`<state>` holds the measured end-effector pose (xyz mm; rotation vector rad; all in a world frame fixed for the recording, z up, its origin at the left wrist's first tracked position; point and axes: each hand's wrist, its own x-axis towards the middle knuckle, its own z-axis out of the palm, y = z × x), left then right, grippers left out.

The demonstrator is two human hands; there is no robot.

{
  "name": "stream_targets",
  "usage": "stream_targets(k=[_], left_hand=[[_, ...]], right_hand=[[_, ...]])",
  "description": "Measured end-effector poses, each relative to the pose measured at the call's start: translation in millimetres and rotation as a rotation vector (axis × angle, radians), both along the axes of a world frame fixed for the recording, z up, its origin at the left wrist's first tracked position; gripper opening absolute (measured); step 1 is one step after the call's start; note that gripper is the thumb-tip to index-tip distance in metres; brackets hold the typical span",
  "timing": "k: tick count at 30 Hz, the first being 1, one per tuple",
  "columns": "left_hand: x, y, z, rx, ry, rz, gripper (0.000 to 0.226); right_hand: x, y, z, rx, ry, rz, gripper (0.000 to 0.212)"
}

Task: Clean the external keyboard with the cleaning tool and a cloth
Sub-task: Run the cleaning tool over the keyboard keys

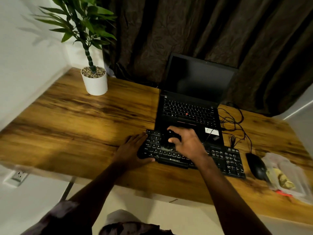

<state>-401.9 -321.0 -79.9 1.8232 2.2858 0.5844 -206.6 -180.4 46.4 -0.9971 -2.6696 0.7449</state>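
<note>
A black external keyboard (225,160) lies on the wooden desk (76,119), in front of an open black laptop (189,106). My left hand (132,152) clasps the keyboard's left end, thumb along the front edge. My right hand (186,143) hovers over the left half of the keys, fingers closed around a small black cleaning tool (171,135). The tool's lower end (166,146) looks blurred against the keys. No cloth is clearly visible.
A black mouse (257,166) sits right of the keyboard, beside a clear plastic bag (288,175) with yellowish contents. Thin black cables (235,122) trail right of the laptop. A white potted plant (95,80) stands at the back left. Dark curtains hang behind.
</note>
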Motion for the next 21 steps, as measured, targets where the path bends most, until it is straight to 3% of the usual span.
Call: stream_targets(k=[7,16,21], left_hand=[[0,0,3,-0.035,-0.025,-0.001,0.112],[3,-1,9,-0.019,-0.026,0.015,0.109],[2,-1,9,-0.019,-0.026,0.012,0.109]], right_hand=[[30,17,8,0.107,-0.131,-0.068,0.048],[-31,-14,1,0.054,-0.021,0.064,0.046],[-14,-5,6,0.069,-0.031,0.034,0.045]])
